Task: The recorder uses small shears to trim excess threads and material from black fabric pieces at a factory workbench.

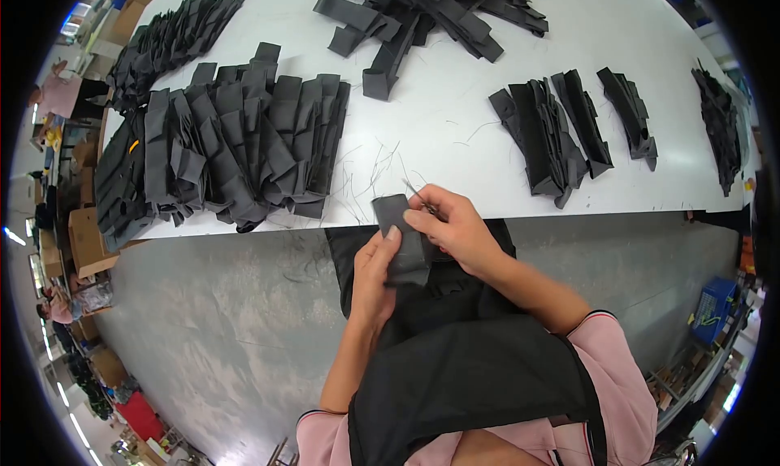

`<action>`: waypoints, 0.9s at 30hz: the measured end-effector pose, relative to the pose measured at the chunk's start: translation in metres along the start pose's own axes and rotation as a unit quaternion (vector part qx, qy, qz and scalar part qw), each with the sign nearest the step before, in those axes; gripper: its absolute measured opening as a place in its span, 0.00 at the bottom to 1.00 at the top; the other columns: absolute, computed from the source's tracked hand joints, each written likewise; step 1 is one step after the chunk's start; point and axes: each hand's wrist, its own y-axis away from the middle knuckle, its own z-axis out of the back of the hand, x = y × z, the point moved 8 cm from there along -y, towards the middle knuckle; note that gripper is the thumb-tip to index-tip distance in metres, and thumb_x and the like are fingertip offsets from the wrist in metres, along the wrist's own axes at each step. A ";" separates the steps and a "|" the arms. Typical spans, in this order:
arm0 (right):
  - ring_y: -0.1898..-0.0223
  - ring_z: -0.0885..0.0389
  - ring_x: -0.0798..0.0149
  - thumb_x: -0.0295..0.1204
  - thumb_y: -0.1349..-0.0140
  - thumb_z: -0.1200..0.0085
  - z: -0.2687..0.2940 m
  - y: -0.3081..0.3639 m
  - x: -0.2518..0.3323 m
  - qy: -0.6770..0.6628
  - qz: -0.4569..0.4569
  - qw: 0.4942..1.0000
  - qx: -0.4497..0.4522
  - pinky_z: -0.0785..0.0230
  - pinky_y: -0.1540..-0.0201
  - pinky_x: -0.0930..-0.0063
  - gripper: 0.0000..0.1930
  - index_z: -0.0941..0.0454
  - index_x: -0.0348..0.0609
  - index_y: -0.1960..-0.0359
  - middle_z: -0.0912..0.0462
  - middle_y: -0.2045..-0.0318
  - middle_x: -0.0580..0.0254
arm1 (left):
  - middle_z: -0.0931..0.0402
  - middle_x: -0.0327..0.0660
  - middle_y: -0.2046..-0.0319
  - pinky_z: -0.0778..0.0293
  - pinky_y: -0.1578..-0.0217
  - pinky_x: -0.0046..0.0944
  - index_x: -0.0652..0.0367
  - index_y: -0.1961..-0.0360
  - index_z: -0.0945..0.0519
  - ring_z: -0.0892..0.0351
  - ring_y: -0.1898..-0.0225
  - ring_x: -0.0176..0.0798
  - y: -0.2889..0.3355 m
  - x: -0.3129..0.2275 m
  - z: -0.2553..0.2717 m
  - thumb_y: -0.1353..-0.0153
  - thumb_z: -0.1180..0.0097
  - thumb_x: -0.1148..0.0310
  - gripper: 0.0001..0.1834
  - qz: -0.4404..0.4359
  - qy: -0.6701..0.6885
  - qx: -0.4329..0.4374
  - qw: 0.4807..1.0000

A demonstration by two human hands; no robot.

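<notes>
A folded black fabric strip (pixel 409 251) is in my left hand (pixel 374 273), upright just off the table's front edge. The thumb presses on its face and the fingers are behind it. My right hand (pixel 452 226) is closed around small dark thread snips (pixel 428 206), mostly hidden by the fingers. Their thin tips point up and left, near the strip's top corner. Cut thread ends (pixel 370 173) lie scattered on the white table just beyond my hands.
Large stacks of black strips (pixel 236 141) stand at left, with a loose heap (pixel 439 11) at the far middle. Smaller bundles (pixel 540 137) lie at right. The white table (pixel 431 133) ends just in front of me. Cardboard boxes (pixel 89 238) and people are at far left.
</notes>
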 end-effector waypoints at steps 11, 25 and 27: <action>0.76 0.21 0.67 0.24 0.52 0.38 0.017 0.080 0.034 0.390 0.302 0.861 -0.122 0.31 0.73 0.79 0.14 0.24 0.42 0.62 0.23 0.74 0.62 | 0.25 0.30 0.75 0.36 0.72 0.21 0.63 0.66 0.23 0.32 0.74 0.19 -0.002 -0.018 0.018 0.38 0.47 0.71 0.05 -0.097 -0.075 -0.116 0.986; 0.79 0.24 0.64 0.25 0.51 0.39 -0.003 0.080 0.043 0.485 0.342 0.798 -0.106 0.34 0.76 0.75 0.11 0.22 0.43 0.65 0.21 0.74 0.64 | 0.28 0.27 0.77 0.41 0.74 0.20 0.62 0.70 0.23 0.37 0.76 0.17 0.006 -0.020 0.017 0.39 0.46 0.71 0.06 -0.108 -0.111 -0.133 0.979; 0.79 0.24 0.64 0.25 0.51 0.39 0.001 0.079 0.039 0.441 0.318 0.832 -0.111 0.34 0.76 0.76 0.10 0.22 0.42 0.65 0.21 0.74 0.64 | 0.28 0.27 0.77 0.40 0.74 0.21 0.61 0.70 0.23 0.36 0.76 0.17 0.005 -0.020 0.018 0.39 0.46 0.71 0.06 -0.110 -0.114 -0.128 0.979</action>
